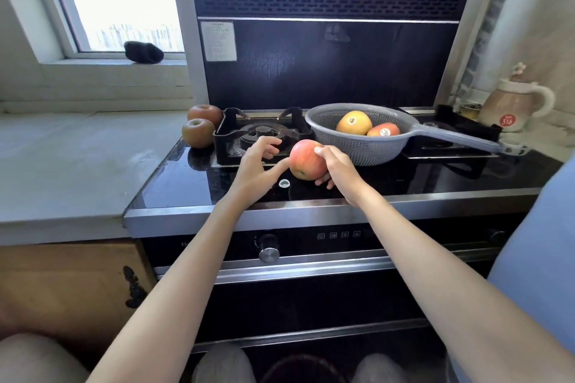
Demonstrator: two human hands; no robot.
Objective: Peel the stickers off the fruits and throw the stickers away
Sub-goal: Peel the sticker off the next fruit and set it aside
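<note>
My right hand grips a red-yellow apple above the black glass stove top. My left hand is open just left of it, its forefinger touching the apple's left side. I see no sticker on the side of the apple facing me. A grey colander behind holds a yellow fruit and an orange-red fruit, each with a sticker on top. Two dull red-brown apples sit at the stove's left edge. A small round white label lies on the glass below the held apple.
A gas burner with black pan supports is behind my left hand. The colander's long handle reaches right over the second burner. A beige kettle stands at the far right. A grey counter lies to the left.
</note>
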